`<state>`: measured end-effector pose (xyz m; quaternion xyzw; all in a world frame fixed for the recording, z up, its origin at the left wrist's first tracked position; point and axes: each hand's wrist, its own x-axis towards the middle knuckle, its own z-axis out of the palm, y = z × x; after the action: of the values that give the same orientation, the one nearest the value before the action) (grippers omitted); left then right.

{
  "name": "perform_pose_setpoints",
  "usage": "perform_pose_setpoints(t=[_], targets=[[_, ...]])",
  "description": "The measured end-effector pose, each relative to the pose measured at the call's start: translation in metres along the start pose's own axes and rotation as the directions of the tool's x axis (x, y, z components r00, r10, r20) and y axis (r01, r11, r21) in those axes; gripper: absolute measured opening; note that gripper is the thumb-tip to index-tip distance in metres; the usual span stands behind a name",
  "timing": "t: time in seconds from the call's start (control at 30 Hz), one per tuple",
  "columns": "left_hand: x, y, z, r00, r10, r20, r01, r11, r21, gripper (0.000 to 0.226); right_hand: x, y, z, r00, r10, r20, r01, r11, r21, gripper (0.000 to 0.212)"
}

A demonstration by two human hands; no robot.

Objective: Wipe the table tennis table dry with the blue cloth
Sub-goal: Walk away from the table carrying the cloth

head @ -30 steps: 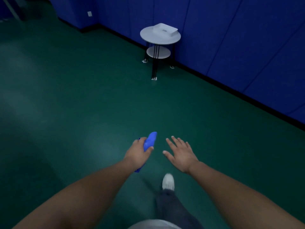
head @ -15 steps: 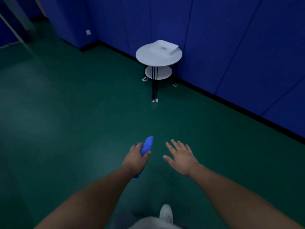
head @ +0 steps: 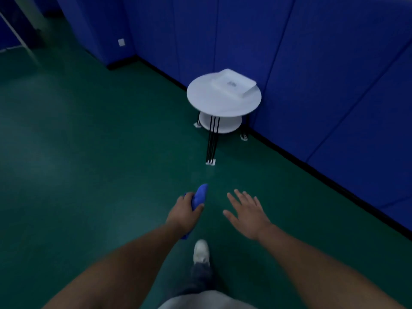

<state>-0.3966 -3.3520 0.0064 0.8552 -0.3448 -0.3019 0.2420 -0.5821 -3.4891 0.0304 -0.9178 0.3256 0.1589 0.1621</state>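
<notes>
Standing on a green floor (head: 89,152) and looking down at a small round white surface (head: 208,101) a little way ahead. Gripping the blue cloth (head: 200,195) in the left hand (head: 184,214), with fingers and thumb curled tight round its middle. Pointing one end of the cloth up toward the surface, with the other end sticking out under the wrist. Holding the cloth up in the air, on the near side of the surface and well apart from it.

Holding the right hand (head: 247,214) out flat, fingers straight and spread, palm down, nothing in it. Just beside the cloth hand, also on the near side of the surface and well apart from it.

On top of the surface, toward its far side, a flat white thing (head: 233,84), maybe a box or a tray, too blurry to tell. Under the surface, a smaller round white shelf (head: 225,127) and thin black legs (head: 213,141) going down to the floor. Right behind the surface, a blue wall (head: 323,63). Far off to the left of the surface, a small white plate (head: 121,42) on the wall. Much nearer than the surface, below both hands, one white shoe (head: 201,250) on the floor.
</notes>
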Motion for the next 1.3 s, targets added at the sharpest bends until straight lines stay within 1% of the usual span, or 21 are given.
perform_pose_setpoints(t=[0.03,0.1,0.13,0.17,0.23,0.3,0.47,0.57,0.7,0.83,0.97,1.1,1.13,1.2,1.27,1.3], targets=[[0.025,0.007,-0.006,1.000,0.009,0.002,-0.009,1.000,-0.002,0.052,0.021,0.003,-0.010,1.000,0.005,-0.009,-0.004,1.000,0.002,0.082],[0.085,0.028,-0.022,1.000,0.018,0.011,-0.018,1.000,-0.006,0.051,0.070,0.014,-0.042,1.000,0.017,-0.021,-0.017,1.000,0.007,0.103],[0.119,0.042,-0.033,0.999,0.030,0.015,-0.029,1.000,-0.004,0.051,0.099,0.021,-0.061,0.999,0.026,-0.034,-0.025,1.000,0.018,0.106],[0.143,0.052,-0.040,0.999,0.043,0.020,-0.043,0.999,0.000,0.051,0.118,0.027,-0.077,0.998,0.033,-0.051,-0.031,0.999,0.036,0.102],[0.192,0.077,-0.055,0.997,0.071,0.028,-0.071,0.997,0.003,0.050,0.158,0.040,-0.104,0.997,0.051,-0.065,-0.047,0.996,0.072,0.081],[0.229,0.097,-0.063,0.996,0.082,0.039,-0.081,0.997,-0.018,0.049,0.190,0.050,-0.124,0.995,0.070,-0.074,-0.063,0.994,0.093,0.071],[0.339,0.139,-0.076,0.993,0.097,0.072,-0.091,0.992,-0.082,0.049,0.296,0.087,-0.164,0.992,0.110,-0.066,-0.101,0.987,0.122,0.070],[0.405,0.154,-0.079,0.993,0.077,0.093,-0.067,0.992,-0.103,0.049,0.361,0.105,-0.178,0.995,0.094,-0.045,-0.087,0.986,0.143,0.070],[0.498,0.174,-0.083,0.994,0.033,0.107,-0.026,0.998,-0.066,0.051,0.450,0.134,-0.199,0.997,0.069,-0.025,-0.064,0.983,0.172,0.069],[0.588,0.211,-0.100,0.994,-0.028,0.109,0.029,1.000,-0.012,0.047,0.535,0.167,-0.234,0.997,0.072,0.021,-0.075,0.968,0.238,0.069],[0.672,0.252,-0.121,0.990,-0.019,0.142,0.013,0.999,0.039,0.051,0.610,0.194,-0.275,0.995,0.087,0.038,-0.095,0.948,0.304,0.068],[0.734,0.278,-0.136,0.982,-0.006,0.188,0.000,1.000,0.032,0.051,0.665,0.209,-0.300,0.992,0.123,0.040,-0.129,0.930,0.345,0.068],[0.755,0.282,-0.141,0.977,-0.005,0.212,0.001,1.000,0.018,0.048,0.684,0.213,-0.307,0.989,0.142,0.042,-0.148,0.919,0.365,0.068],[0.785,0.291,-0.151,0.967,-0.023,0.253,0.043,0.997,-0.072,0.035,0.709,0.216,-0.315,0.984,0.170,0.042,-0.173,0.901,0.399,0.067],[0.821,0.301,-0.159,0.953,-0.057,0.296,0.123,0.969,-0.212,0.021,0.741,0.218,-0.320,0.972,0.223,0.068,-0.228,0.850,0.475,0.063],[0.844,0.304,-0.161,0.943,-0.082,0.322,0.176,0.945,-0.275,0.017,0.762,0.218,-0.320,0.962,0.260,0.080,-0.261,0.799,0.542,0.060]])
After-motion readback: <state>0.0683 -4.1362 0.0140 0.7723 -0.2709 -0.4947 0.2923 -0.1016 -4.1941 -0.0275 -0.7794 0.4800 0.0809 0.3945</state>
